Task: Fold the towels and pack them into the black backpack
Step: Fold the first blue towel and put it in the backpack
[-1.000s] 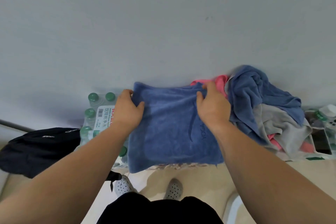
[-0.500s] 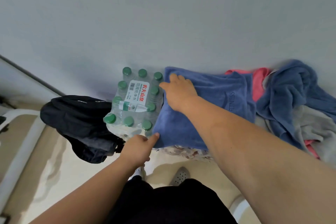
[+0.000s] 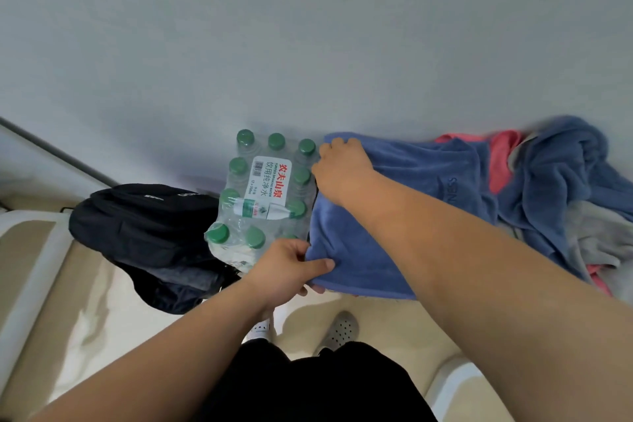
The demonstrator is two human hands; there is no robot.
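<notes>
Your left grip (image 3: 291, 267) pinches the near-left corner of the folded blue terry towel (image 3: 394, 216), thumb on top, and your right grip (image 3: 342, 171) curls over its far-left corner, so both holds sit on one edge. Lift like that and the free right side will likely sag and undo the fold. The black fabric backpack (image 3: 147, 226) slumps at nine o'clock, past the shrink-wrapped pack of green-capped water bottles (image 3: 263, 195), which a low-carried towel could snag.
</notes>
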